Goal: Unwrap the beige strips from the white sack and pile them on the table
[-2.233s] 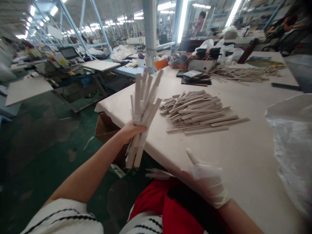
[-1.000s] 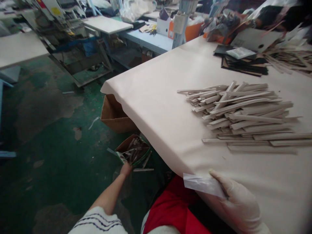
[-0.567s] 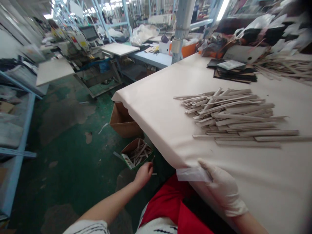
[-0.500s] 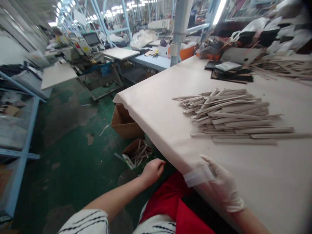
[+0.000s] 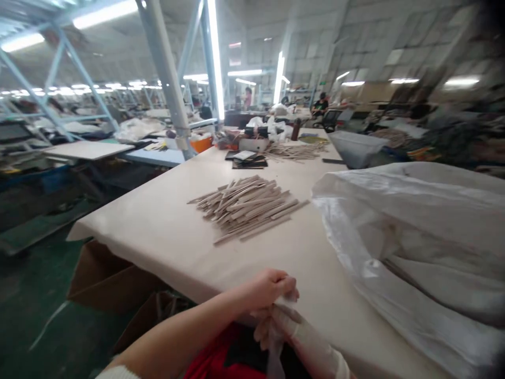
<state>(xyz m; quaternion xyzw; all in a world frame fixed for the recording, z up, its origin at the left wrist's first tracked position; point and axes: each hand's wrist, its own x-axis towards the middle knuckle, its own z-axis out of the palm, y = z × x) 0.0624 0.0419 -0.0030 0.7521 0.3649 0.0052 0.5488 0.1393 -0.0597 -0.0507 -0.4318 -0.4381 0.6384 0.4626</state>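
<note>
My bare left hand (image 5: 272,287) is closed over the near edge of the table, its fingers pinching the upper end of a thin, translucent plastic piece (image 5: 275,351). Just below it, my right hand (image 5: 294,331), in a thin whitish glove, has its fingers bent around the same piece. The plastic hangs down in front of my red and black clothing. Blur and overlapping fingers hide its full shape. Beyond the hands, a pile of narrow grey-beige strips (image 5: 248,205) lies on the covered table (image 5: 158,210).
A large translucent plastic bag (image 5: 363,210) covers the table's right side. Farther back are dark flat pieces (image 5: 248,159) and another strip heap (image 5: 295,151). Cardboard boxes (image 5: 106,273) stand on the floor below the left edge. A metal post (image 5: 168,68) rises behind the table.
My view has swung right and up, bringing the large bag into sight. My hands have come together; the left, earlier apart over the floor, now grips the plastic that the right held.
</note>
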